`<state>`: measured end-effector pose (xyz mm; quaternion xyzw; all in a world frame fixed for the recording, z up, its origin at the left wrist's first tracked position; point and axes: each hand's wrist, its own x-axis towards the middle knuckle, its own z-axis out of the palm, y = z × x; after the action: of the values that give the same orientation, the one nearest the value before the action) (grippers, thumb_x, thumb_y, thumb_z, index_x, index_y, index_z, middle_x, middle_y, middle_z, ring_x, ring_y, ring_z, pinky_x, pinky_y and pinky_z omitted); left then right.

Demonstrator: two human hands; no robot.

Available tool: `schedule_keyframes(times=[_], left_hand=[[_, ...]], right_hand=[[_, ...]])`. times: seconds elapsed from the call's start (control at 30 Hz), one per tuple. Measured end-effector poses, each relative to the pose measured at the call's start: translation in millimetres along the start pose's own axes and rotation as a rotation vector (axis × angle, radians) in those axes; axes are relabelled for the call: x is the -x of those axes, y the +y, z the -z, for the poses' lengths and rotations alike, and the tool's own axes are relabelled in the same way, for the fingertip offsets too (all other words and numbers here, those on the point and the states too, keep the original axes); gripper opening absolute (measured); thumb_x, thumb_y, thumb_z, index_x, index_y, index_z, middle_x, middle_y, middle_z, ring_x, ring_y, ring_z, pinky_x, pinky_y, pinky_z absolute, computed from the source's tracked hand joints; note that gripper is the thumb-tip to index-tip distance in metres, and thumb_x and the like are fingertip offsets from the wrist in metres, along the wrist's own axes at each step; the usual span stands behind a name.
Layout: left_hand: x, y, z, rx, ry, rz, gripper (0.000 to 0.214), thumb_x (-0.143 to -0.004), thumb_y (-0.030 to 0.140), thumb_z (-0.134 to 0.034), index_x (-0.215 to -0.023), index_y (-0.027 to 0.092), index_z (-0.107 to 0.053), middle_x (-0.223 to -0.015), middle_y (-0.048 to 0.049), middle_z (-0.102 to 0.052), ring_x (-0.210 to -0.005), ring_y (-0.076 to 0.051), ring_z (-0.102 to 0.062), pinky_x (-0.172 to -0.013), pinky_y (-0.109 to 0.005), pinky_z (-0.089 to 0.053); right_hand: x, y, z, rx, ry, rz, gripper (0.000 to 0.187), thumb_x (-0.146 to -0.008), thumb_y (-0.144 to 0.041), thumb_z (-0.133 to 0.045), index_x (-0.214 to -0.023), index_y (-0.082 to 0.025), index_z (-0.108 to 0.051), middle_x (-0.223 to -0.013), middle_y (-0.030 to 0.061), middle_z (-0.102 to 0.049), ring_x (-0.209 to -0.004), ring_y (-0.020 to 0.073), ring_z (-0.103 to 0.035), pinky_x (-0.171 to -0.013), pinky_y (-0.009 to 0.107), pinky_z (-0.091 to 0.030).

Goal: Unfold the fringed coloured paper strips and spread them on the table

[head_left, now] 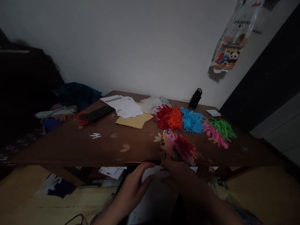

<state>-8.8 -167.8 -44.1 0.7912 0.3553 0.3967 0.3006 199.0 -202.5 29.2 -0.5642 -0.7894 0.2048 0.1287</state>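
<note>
Both hands are low, in front of the table's near edge. The left hand [134, 187] lies flat on a white paper sheet [154, 187]. The right hand [174, 175] seems to pinch the pink and red fringed paper bundle [180, 148]; a hard tug could tear it. Farther back, the loose red, orange, blue, pink and green paper strip piles [194, 123] could scatter off the brown wooden table [70, 143].

Dim room, brown wooden table [70, 147] against a plain white wall [131, 43].

A printed plastic bag [231, 40] hangs high on the wall; a dark door [269, 78] stands to the right, pale wooden floor [28, 190] below, and shadowed clutter fills the left.
</note>
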Motion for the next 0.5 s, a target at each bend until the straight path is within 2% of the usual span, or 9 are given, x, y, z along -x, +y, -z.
schedule_keyframes(times=[0.17,0.33,0.5], left_hand=[[-2.3,-2.6,-2.8,0.008,-0.014,0.021,0.025,-0.090,0.024,-0.054,-0.115,0.026,-0.057,-0.110,-0.0035,-0.072,-0.102,-0.019,-0.067,-0.090,-0.030,-0.053],[-4.8,-2.6,-4.1,0.004,-0.022,0.058,0.024,-0.091,0.027,-0.054,-0.115,0.026,-0.058,-0.111,-0.0046,-0.071,-0.102,-0.020,-0.067,-0.091,-0.032,-0.053],[-5.1,-1.9,-3.5,0.021,-0.034,0.046,0.027,-0.090,0.024,-0.052,-0.117,0.025,-0.057,-0.114,-0.0062,-0.071,-0.106,-0.021,-0.066,-0.093,-0.035,-0.052]], right_hand=[[-5.8,10.2,-1.0,-0.008,-0.032,0.023,0.037,-0.078,-0.023,-0.072,-0.113,-0.023,-0.061,-0.105,0.0033,-0.072,-0.095,0.0223,-0.068,-0.073,0.025,-0.044],[-9.3,13.2,6.0,0.069,-0.059,0.038,0.017,-0.083,-0.025,-0.068,-0.098,-0.020,-0.065,-0.092,0.0036,-0.073,-0.086,0.0209,-0.068,-0.068,0.025,-0.042],[-13.1,13.9,7.0,0.099,-0.044,0.029,0.021,-0.081,-0.025,-0.071,-0.100,-0.020,-0.063,-0.098,0.0045,-0.070,-0.086,0.0199,-0.067,-0.067,0.024,-0.042]])
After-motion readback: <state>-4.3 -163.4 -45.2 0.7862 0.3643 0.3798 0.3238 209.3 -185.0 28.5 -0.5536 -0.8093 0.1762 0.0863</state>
